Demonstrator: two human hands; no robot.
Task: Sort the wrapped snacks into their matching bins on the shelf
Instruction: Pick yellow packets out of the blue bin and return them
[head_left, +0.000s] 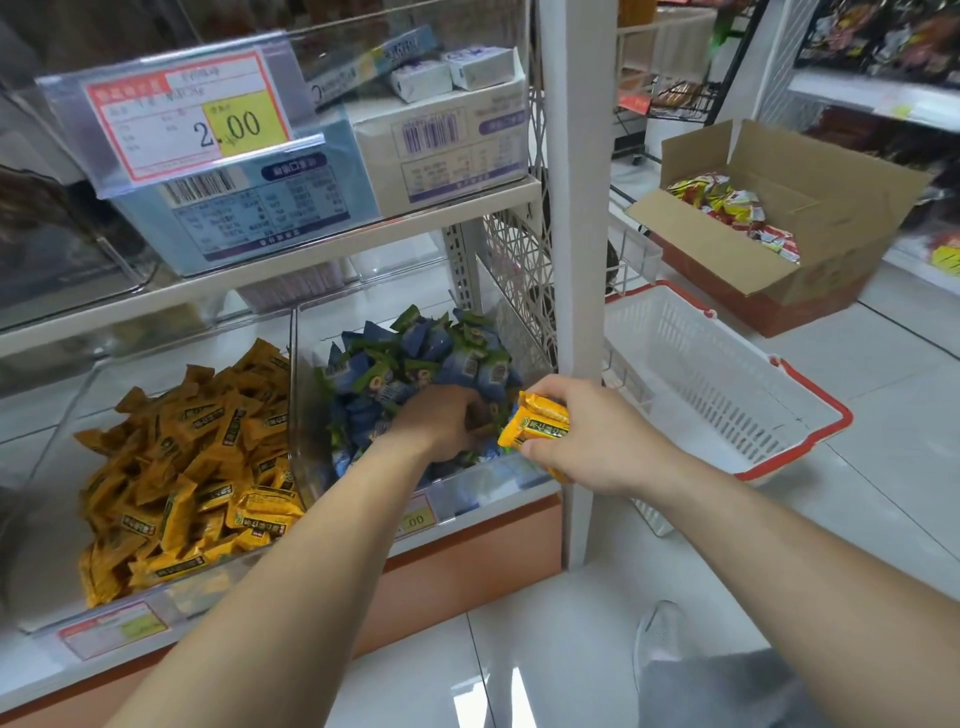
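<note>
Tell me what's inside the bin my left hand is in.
Blue and green wrapped snacks fill the clear bin. The left hand reaches into the pile; its fingertips and the bin's bottom are covered. The right hand grips yellow snacks.

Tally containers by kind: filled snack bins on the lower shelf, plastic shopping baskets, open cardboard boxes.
Filled lower-shelf bins: 2, the yellow-snack bin and the blue-snack bin
Plastic shopping basket: 1
Open cardboard box: 1
Total: 4
</note>
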